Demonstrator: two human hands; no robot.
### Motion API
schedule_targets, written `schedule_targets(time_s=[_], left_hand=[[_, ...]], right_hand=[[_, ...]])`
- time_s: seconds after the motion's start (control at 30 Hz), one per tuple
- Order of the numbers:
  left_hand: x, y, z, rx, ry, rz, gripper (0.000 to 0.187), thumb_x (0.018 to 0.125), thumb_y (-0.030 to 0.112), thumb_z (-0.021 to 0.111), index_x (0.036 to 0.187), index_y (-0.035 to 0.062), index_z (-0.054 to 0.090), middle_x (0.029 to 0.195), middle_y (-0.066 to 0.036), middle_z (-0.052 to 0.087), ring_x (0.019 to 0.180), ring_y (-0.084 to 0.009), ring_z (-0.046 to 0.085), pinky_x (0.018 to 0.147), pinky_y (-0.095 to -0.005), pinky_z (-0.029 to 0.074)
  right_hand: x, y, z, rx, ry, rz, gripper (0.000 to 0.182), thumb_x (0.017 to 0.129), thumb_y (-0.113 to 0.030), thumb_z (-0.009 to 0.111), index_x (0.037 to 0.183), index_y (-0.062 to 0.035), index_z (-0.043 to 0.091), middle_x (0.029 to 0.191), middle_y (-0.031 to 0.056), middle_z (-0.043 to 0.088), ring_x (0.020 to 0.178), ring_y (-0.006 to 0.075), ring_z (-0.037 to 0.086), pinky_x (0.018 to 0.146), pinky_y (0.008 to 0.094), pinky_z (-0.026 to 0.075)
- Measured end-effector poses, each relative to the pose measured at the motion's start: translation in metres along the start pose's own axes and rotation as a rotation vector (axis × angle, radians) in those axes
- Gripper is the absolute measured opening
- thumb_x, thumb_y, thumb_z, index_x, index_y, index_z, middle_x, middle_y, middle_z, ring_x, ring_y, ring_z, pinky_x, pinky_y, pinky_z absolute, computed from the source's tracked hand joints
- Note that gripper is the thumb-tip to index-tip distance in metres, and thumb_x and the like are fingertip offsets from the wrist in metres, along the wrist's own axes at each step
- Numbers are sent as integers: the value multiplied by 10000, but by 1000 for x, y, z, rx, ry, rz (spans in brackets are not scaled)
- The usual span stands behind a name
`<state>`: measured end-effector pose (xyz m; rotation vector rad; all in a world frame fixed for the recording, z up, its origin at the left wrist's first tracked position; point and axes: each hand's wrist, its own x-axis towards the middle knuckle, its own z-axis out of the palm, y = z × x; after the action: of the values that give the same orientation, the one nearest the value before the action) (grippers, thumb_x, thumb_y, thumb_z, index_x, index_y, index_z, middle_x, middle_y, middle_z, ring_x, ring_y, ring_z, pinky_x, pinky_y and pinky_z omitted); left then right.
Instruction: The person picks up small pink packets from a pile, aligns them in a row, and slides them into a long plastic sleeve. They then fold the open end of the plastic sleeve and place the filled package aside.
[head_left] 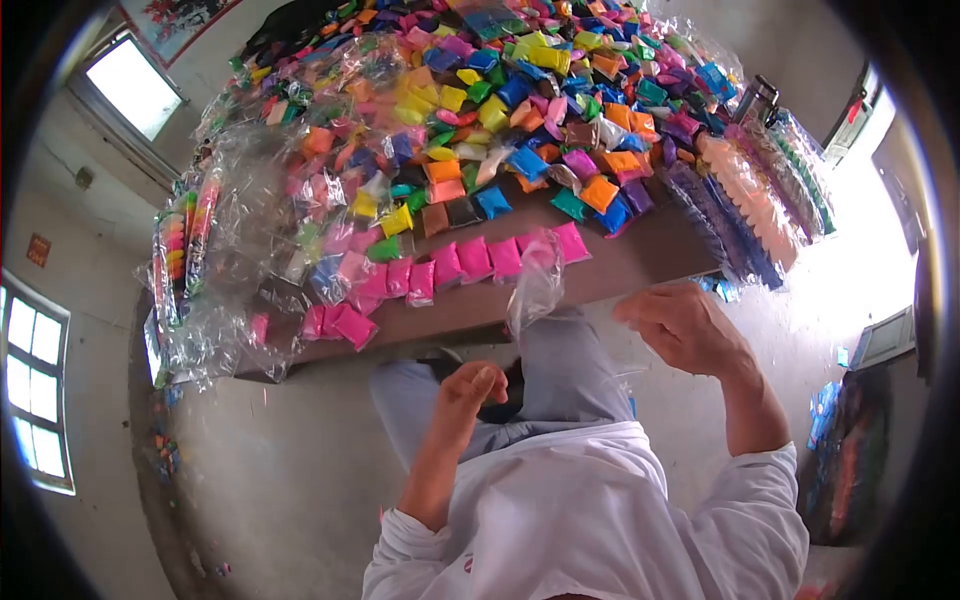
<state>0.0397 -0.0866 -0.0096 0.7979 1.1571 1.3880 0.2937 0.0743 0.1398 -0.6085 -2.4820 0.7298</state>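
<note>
Clear plastic bag, thin, crumpled and glossy, shows at the front edge of the brown desk, overlapping a row of bright pink packets. The left hand and right hand have curled fingers; whether either pinches anything, I cannot tell

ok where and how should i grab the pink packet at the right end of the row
Best pinched by its right edge, coming from the right: that side of the pink packet faces bare table, while the clear bag crowds its left.
</note>
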Motion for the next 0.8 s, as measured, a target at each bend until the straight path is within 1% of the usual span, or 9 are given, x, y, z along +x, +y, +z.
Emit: schedule_targets(time_s=[0.2, 0.3, 0.37, 0.43, 0.47, 0.5, 0.57, 0.67, 0.8], left_hand=[[0, 3, -7, 10, 101, 53, 432, 942, 454, 540, 999, 34, 624, 940, -41, 612, 832, -118, 580, 777, -262, 445], [5, 7, -9, 17, 141, 90, 476, 945, 486, 513, 1065, 35, 606, 995, -42, 608, 875, -119, 571, 801, -266, 432], [8, 8, -11, 25, 165, 103, 500, 945, 502, 500, 1101, 36, 595, 1021, -42, 605, 902, -119, 564, 818, -266, 422], [7, 9, -16, 63, 109, 103, 523, 940, 506, 502, 1173, 40, 554, 1176, -68, 572, 996, -147, 561, 892, -298, 405], [6, 9, -15, 57, 115, 98, 523, 940, 506, 502, 1173, 40, 554, 1176, -68, 572, 996, -147, 561, 892, -298, 405], [4, 11, -14, 64, 110, 123, 529, 937, 512, 502, 1175, 43, 553, 1170, -65, 574, 992, -148, 561, 888, -300, 405], [1, 14, -12, 58, 86, 134, 546, 927, 529, 509, 1170, 42, 550, 1153, -55, 576, 991, -143, 556, 883, -298, 403], [0, 10, -13, 28, 18, 81, 578, 912, 553, 519, 1168, 35, 541, 1152, -59, 573, 1019, -139, 543, 880, -290, 401], [7, 1, -11, 45, 7, 75, 681, 872, 587, 554, 1215, 0, 512, 1158, -103, 568, 1086, -183, 531, 923, -322, 402]], right_hand=[[31, -26, -27, 1, -173, -168, 221, 717, 22, 545, 890, -49, 661, 832, 90, 681, 717, 278, 641, 649, 379, 507], [43, -37, -30, 180, -352, -200, 209, 719, -20, 544, 886, -57, 662, 820, 89, 676, 706, 275, 633, 639, 377, 501], [51, -44, -29, 170, -572, -110, 191, 713, -2, 559, 854, -34, 684, 820, 80, 686, 764, 273, 654, 692, 354, 522], [60, -40, -24, 163, -617, -85, 193, 729, -14, 555, 870, -28, 686, 830, 82, 689, 765, 258, 658, 695, 346, 521], [64, -37, -22, 155, -655, -62, 198, 746, -26, 550, 887, -21, 689, 839, 84, 693, 766, 242, 663, 698, 337, 520], [67, -34, -21, 158, -665, -60, 198, 746, -26, 550, 887, -21, 689, 839, 84, 693, 766, 242, 663, 698, 337, 520], [73, -27, -19, 232, -705, 43, 203, 769, -70, 557, 929, -49, 680, 856, 72, 687, 768, 157, 648, 705, 298, 498], [75, -12, -11, 407, -683, 39, 200, 769, -33, 566, 932, -29, 682, 873, 55, 694, 812, 135, 646, 745, 288, 503], [79, -19, -15, 558, -733, 91, 219, 741, 26, 570, 926, 25, 689, 893, 106, 705, 844, 169, 671, 737, 285, 533]])
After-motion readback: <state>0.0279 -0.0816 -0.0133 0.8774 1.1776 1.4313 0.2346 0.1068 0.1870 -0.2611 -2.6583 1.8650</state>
